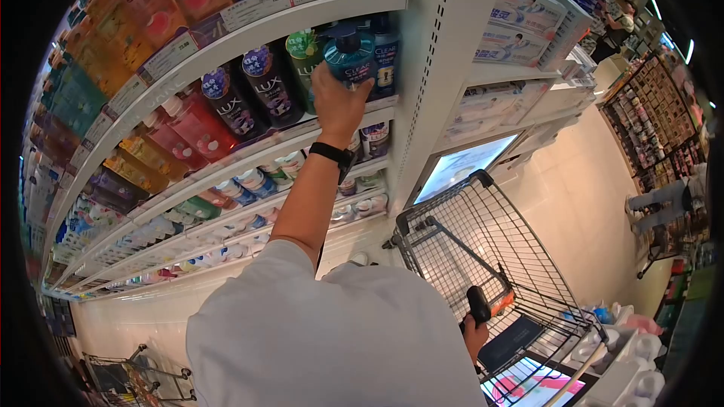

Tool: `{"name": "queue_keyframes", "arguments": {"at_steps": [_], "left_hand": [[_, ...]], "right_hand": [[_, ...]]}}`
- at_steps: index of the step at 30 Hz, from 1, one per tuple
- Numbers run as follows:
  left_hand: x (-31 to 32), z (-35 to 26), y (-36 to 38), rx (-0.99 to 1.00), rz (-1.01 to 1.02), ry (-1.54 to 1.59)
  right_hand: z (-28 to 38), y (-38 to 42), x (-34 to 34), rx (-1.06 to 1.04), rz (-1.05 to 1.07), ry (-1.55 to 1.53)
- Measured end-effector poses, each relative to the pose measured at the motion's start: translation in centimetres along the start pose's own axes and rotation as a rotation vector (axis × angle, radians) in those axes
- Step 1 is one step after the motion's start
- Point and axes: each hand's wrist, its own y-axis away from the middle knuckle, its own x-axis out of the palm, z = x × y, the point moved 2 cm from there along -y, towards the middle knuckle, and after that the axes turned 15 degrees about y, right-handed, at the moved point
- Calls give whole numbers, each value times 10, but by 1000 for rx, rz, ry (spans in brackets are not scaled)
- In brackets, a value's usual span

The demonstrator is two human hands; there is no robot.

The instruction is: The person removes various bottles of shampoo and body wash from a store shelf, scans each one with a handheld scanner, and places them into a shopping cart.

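Observation:
My left hand (341,104), with a black band on the wrist, reaches up to the shelf. Its fingers are wrapped round the lower part of a teal CLEAR bottle (351,56) with a dark top. Behind and to the right of that bottle stands a dark blue CLEAR bottle (385,56). Left of the hand are a green-labelled LUX bottle (300,60) and black LUX bottles (269,89). Low on the right, my right hand (475,337) is closed on a black rounded grip (478,304) at the shopping cart (452,256); its fingers are partly hidden.
Shelves (317,11) packed with bottles and tubs curve along the left. A white upright (434,53) divides them from boxed goods (520,19) and a lit screen (466,168). Another cart (136,377) stands lower left. People (615,30) are in the right-hand aisle.

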Motion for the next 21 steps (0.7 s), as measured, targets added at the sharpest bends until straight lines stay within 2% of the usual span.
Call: {"name": "queue_keyframes", "arguments": {"at_steps": [4, 9, 16, 21], "left_hand": [[0, -6, -1, -28, -5, -1], [-8, -14, -2, 132, 13, 48], [-4, 4, 1, 19, -16, 16], [-14, 5, 4, 57, -31, 51]], "right_hand": [[-1, 4, -1, 19, -51, 3], [13, 6, -1, 9, -4, -54], [57, -19, 13, -161, 106, -67], [118, -41, 15, -311, 170, -123]]}}
